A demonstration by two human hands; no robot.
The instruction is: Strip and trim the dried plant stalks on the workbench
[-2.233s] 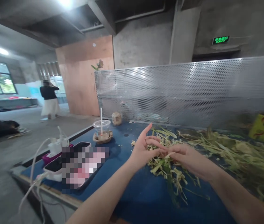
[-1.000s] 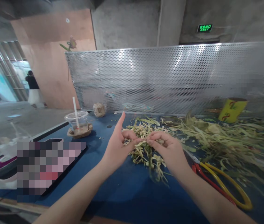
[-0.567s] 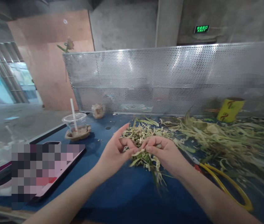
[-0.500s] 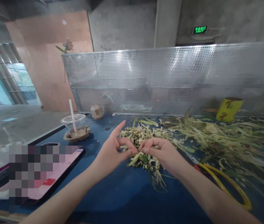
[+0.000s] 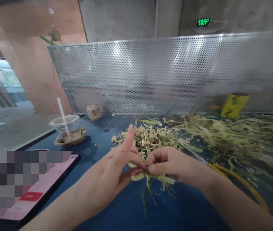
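Note:
My left hand (image 5: 120,162) and my right hand (image 5: 166,165) meet fingertip to fingertip over the blue table. Both are closed in a pinch on a small leafy plant sprig (image 5: 149,179), whose pale leaves and thin green strands hang out below the fingers. One finger of my left hand points upward, off the sprig. The exact pinched spot is hidden by the fingertips. Just behind my hands lies a pile of short cut plant pieces (image 5: 151,136), pale green and yellowish. Scissors with yellow handles (image 5: 244,187) lie partly under my right forearm.
Long plant stalks and leaves (image 5: 233,138) spread over the table's right side. A yellow roll (image 5: 235,106) stands behind them, near a perforated metal panel (image 5: 136,73). At left are a plastic cup with a straw (image 5: 65,125), a wrapped brownish lump (image 5: 94,112) and a tablet (image 5: 42,189).
My hands have come lower and nearer to me, with the sprig between them. More of the cut pile shows behind them. The view has shifted slightly.

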